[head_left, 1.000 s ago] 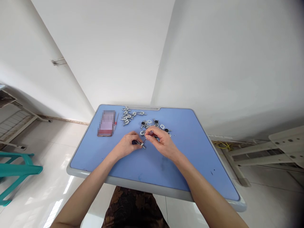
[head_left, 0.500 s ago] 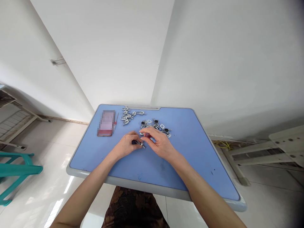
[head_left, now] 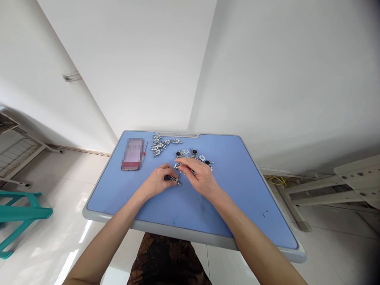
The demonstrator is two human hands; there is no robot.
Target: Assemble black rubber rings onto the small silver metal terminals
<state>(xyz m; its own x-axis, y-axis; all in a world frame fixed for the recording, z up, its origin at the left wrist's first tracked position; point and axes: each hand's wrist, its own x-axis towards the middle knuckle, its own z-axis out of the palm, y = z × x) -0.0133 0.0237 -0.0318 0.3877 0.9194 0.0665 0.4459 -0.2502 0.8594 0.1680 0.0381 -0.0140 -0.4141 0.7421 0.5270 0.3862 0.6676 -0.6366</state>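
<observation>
My left hand [head_left: 159,181] is closed around a small metal fitting [head_left: 177,181], holding it low over the blue tabletop; most of the fitting is hidden by the fingers. Above it, my right hand [head_left: 197,174] is closed on a small screwdriver, its thin shaft [head_left: 179,174] pointing down at the fitting and its handle mostly covered. Just beyond my right hand lie loose parts: flat metal plates [head_left: 186,152] and metal pieces with round black discs [head_left: 194,152], partly hidden by the hand.
Several metal fittings [head_left: 158,145] lie in a group at the back of the table [head_left: 237,178]. Left of them are a second screwdriver [head_left: 145,149] and a phone [head_left: 132,154]. A green stool [head_left: 26,211] stands on the floor at left, a metal frame [head_left: 297,206] at right.
My right hand's fingers have turned and straightened slightly around the screwdriver handle, and its shaft shows more clearly. My left hand and the fitting stay in place.
</observation>
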